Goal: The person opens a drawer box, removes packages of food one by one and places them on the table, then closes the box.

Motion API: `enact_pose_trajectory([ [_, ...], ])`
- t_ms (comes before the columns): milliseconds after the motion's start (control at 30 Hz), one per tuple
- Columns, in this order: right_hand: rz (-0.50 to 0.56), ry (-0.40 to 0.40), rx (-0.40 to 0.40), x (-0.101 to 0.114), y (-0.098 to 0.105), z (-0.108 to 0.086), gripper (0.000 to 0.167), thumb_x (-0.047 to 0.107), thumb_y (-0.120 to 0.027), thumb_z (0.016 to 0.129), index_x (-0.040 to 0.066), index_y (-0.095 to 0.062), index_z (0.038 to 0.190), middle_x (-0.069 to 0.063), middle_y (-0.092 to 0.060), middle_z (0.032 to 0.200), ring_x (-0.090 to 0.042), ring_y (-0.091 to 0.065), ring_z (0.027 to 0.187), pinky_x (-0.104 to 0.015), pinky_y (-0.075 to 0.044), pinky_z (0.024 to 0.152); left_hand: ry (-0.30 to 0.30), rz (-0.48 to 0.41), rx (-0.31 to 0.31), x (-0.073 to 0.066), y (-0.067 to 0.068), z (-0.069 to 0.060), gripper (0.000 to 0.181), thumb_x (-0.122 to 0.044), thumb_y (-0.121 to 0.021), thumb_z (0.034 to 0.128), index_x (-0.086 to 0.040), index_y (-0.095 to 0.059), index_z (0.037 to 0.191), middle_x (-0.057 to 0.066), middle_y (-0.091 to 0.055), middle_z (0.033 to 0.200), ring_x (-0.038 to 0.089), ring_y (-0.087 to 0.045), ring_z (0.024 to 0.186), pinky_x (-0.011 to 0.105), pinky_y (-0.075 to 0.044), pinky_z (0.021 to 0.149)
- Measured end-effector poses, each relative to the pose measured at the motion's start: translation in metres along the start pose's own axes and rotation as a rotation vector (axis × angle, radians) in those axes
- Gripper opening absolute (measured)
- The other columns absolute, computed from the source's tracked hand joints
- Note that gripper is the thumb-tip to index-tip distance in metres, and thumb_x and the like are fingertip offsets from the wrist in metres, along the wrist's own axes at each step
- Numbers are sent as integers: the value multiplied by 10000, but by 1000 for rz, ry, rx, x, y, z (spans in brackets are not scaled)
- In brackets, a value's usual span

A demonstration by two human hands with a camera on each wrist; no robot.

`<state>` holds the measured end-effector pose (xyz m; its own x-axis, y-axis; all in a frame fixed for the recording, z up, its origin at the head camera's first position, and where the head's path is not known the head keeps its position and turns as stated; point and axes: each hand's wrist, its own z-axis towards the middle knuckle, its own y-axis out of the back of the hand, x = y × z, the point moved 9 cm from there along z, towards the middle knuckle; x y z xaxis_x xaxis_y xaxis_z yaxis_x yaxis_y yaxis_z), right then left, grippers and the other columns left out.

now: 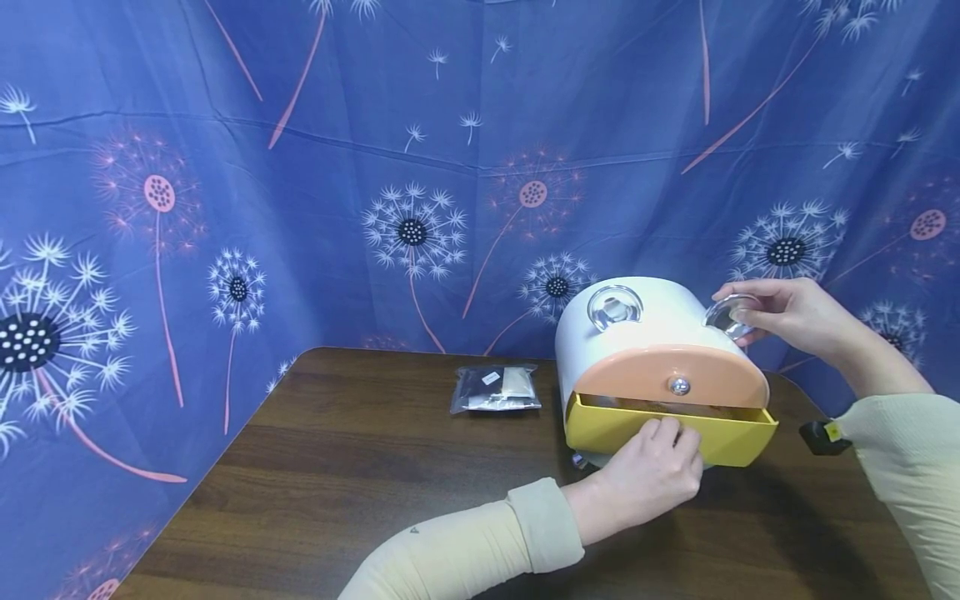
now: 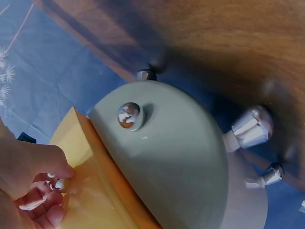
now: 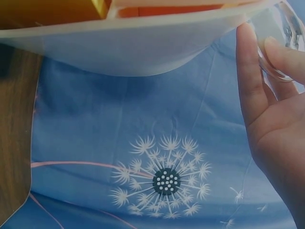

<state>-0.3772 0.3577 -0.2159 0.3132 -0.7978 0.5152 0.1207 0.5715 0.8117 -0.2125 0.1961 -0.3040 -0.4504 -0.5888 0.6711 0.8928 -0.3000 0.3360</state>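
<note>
A white rounded drawer box [image 1: 651, 302] stands on the table, with an orange drawer front [image 1: 630, 377] above a pulled-out yellow drawer [image 1: 600, 427]. My left hand [image 1: 648, 471] is at the yellow front, pinching its small knob [image 2: 59, 183], which the head view hides. The grey-green lowest drawer [image 2: 176, 143] has a shiny round knob [image 2: 128, 115]. At the box's upper right, my right hand [image 1: 798, 321] pinches a shiny silver ring-shaped piece [image 1: 723, 315] between thumb and fingers. A matching silver piece [image 1: 615, 308] sits at the upper left. What lies inside the yellow drawer is mostly hidden.
A clear plastic packet [image 1: 495, 388] lies on the brown wooden table [image 1: 360, 467], left of the box. Silver feet [image 2: 252, 126] support the box. A blue dandelion-print cloth [image 1: 315, 217] hangs behind. A small black object [image 1: 823, 437] shows beside the right sleeve.
</note>
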Motion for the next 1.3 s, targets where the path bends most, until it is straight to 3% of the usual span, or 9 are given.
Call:
enact_pose_trajectory([
  [333,-16,-2,-1,-1,0,0,364,146,-530,957,63,-526,1311,-54,-642,1031,-175,-694,702,-470,-521,777,19,1,-10,2,12,2,377,-30,-382,899,-206,-672,736,-65,-529,779,84,-504,719,185,-391,581],
  [567,-8,-11,3,-3,-1,0,372,158,-530,959,61,-518,1317,119,-617,974,-171,-692,708,-498,-512,795,14,3,-11,-4,21,4,359,-47,-395,891,-207,-680,742,-55,-538,787,86,-497,708,192,-383,578],
  [833,-13,-20,8,-2,-3,0,374,139,-527,958,62,-511,1324,-170,-624,1111,-171,-689,710,-487,-524,776,44,8,-27,-8,32,4,334,-70,-409,869,-223,-663,716,-61,-509,761,79,-485,686,196,-355,561],
  [933,-14,-12,2,-2,-2,0,369,135,-533,955,63,-519,1318,-129,-638,1086,-168,-689,708,-479,-525,778,46,8,-25,-9,35,4,328,-74,-413,866,-223,-665,718,-62,-510,763,79,-485,684,198,-358,563],
  [1167,11,7,-7,0,0,0,356,133,-540,952,54,-537,1299,154,-616,968,-163,-687,707,-332,-552,716,45,7,-29,-11,42,3,329,-77,-417,860,-229,-670,715,-64,-511,763,79,-481,687,202,-353,569],
  [1300,0,2,-4,0,0,-1,357,136,-538,952,49,-535,1298,133,-624,978,-164,-686,703,-354,-550,725,49,-5,-38,-14,44,3,352,-65,-399,857,-237,-656,687,-66,-504,753,77,-474,681,202,-344,568],
])
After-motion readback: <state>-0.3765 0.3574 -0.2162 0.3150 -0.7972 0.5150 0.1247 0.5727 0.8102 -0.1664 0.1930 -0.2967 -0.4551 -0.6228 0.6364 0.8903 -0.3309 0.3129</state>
